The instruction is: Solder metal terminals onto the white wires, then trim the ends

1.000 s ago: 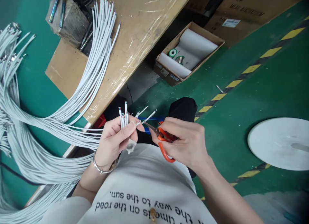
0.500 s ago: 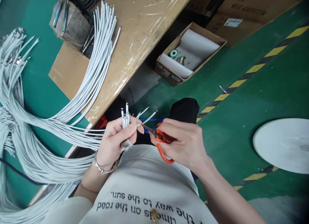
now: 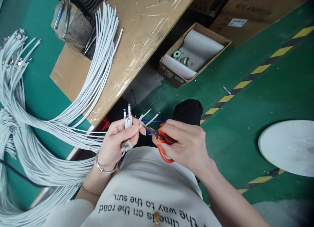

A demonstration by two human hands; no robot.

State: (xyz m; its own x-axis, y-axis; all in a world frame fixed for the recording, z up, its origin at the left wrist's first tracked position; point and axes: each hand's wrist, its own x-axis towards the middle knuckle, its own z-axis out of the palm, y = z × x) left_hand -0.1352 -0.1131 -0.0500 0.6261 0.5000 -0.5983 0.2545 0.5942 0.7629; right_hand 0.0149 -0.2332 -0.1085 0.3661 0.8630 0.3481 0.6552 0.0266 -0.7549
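Observation:
My left hand is closed around several white cables, whose cut ends with coloured wires stick up past the thumb. A small grey-white piece shows below the thumb; its kind I cannot make out. In my right hand are orange-handled scissors, the fingers in the loops. Their blade tips meet a cable end at my left fingertips; the fine wires there are too small to tell. Two loose cable ends point right, just above the blades.
Long bundles of white cables spread over the green table mat on the left. A block with metal pens stands on the taped cardboard. Beyond lies an open carton with wire spools; a round white stool is at right.
The scissors' handle loops have come slightly closer together. Both hands stay in nearly the same place, and the small grey-white piece has tilted a little.

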